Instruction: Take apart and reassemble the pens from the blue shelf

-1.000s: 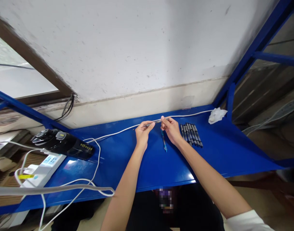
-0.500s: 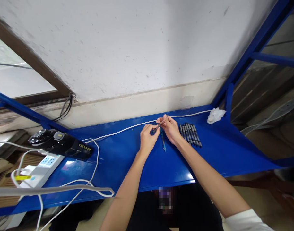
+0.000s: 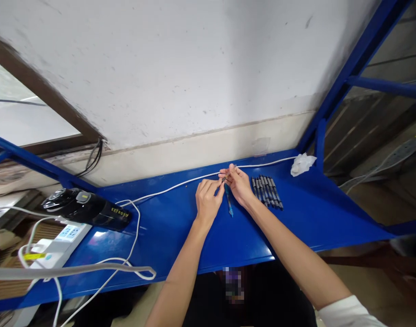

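Clock centred on the hands, wall at 12. Both hands up over the worktop (image 3: pixel 296 227), toward its wall edge, working on one slim pen (image 3: pixel 225 179) — it sits right between them, mostly covered by fingers. Left hand (image 3: pixel 208 195): fingers curled in, thumb and fingertips narrowed on the pen's near end. Right hand (image 3: pixel 239 182): thumb and fingers pinching the far end. Can't tell from here whether it's in one piece or two.

Blue pen (image 3: pixel 230 206) lies at 6, pointing roughly toward the person, its far end tucked behind the hands. Row of dark pens (image 3: pixel 266 193) between 3 and 4, just beside the right hand, lined up side by side, grey sections toward the wall. Crumpled white tissue (image 3: pixel 302 164) just short of 3, farther out. White cable (image 3: pixel 174 186) runs along the back edge, behind the hands, over to the tissue.

Well off to the left: black bottle (image 3: pixel 88 209) between 8 and 9 — lettering on its side — and white power strip (image 3: pixel 60 250) about 8, beside it.
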Motion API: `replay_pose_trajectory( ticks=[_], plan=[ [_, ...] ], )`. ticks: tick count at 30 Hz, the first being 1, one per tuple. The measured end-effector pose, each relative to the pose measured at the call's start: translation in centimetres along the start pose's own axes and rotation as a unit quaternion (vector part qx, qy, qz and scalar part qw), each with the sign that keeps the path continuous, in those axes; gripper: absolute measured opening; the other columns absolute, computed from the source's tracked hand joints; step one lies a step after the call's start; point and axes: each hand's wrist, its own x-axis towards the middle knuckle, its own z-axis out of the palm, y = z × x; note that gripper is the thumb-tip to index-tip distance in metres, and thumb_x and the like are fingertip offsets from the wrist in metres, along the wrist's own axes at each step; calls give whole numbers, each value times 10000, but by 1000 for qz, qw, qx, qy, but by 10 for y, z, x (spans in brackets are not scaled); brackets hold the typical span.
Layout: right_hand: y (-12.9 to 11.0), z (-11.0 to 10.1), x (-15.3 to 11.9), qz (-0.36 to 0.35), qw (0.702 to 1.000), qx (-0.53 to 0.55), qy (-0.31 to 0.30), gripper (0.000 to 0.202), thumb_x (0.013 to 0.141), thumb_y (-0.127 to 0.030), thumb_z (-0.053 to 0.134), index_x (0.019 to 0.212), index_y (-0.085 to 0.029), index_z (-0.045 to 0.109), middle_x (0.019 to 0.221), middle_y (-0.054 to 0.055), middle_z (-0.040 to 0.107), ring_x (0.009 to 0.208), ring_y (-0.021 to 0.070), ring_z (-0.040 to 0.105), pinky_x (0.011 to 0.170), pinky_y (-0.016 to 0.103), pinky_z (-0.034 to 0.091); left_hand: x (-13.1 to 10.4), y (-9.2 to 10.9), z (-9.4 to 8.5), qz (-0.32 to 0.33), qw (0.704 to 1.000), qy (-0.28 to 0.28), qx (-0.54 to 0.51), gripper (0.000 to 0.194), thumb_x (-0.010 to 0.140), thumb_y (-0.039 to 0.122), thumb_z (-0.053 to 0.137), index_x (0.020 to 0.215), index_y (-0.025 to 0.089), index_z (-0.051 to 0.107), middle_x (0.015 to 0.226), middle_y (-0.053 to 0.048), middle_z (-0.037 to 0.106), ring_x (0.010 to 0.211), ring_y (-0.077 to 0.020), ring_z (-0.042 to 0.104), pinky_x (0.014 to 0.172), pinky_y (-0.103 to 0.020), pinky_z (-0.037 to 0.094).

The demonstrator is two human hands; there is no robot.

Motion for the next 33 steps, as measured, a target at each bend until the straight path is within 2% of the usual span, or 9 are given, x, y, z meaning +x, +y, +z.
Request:
replay_pose_trajectory(
  ticks=[6,11,14,17,22,26,28,30,33],
  plan=[
    [1,0,0,-12,1000,10,14,477,777,-596,921,770,-216,634,959,67,840,802,197,820,650,241,612,-3,0,2,115,986,9,123,120,1006,177,650,1022,208,765,979,-83,812,945,-239,724,865,-402,554],
    [1,0,1,-17,998,50,17,473,774,-565,938,785,-213,622,927,47,812,759,166,785,698,254,623,6,4,-3,102,986,-1,129,119,1004,216,680,1099,211,751,1052,-95,818,1045,-262,734,936,-439,562],
    [-3,-2,3,-12,994,113,8,457,793,-560,931,851,-212,640,822,4,748,718,143,726,751,285,632,-3,29,-19,77,992,6,104,279,967,269,752,1237,212,709,1183,-120,796,1131,-282,724,1015,-482,557],
    [-9,-5,6,12,983,184,-8,386,898,-521,860,865,-226,613,635,-85,546,541,94,544,585,227,550,-54,73,-34,89,996,2,20,255,943,155,749,1180,245,722,1024,-58,812,932,-213,766,889,-383,613],
    [-20,-12,5,104,955,264,-83,416,1021,-496,675,743,-230,519,534,-110,310,422,87,265,397,199,269,-201,121,-28,93,993,-61,-40,109,947,268,669,854,275,726,639,4,715,537,-182,666,687,-361,611],
    [-24,-18,1,120,946,287,-96,421,1024,-429,558,668,-238,440,506,-105,258,417,94,173,384,220,190,-261,82,-16,-60,939,-338,8,97,912,243,697,945,295,773,865,-32,809,792,-228,771,820,-347,631],
    [-25,-21,1,124,943,294,-93,406,1014,-411,519,659,-243,417,502,-105,242,421,95,143,385,226,170,-259,49,-17,-223,889,-393,76,253,899,290,712,1143,292,780,1176,-86,813,1119,-316,756,1045,-438,574],
    [-25,-23,1,127,943,297,-85,390,1001,-397,506,658,-247,397,502,-108,225,424,95,116,388,226,155,-247,21,-19,-333,824,-444,109,283,898,336,719,1168,285,790,1208,-87,807,1251,-375,697,1200,-507,439],
    [-27,-26,2,130,944,296,-73,378,987,-394,510,666,-252,373,503,-114,201,424,94,88,388,222,136,-227,2,-16,-413,773,-469,111,314,856,374,800,1163,305,792,1270,-49,776,1275,-395,665,1140,-476,495]
  ],
)
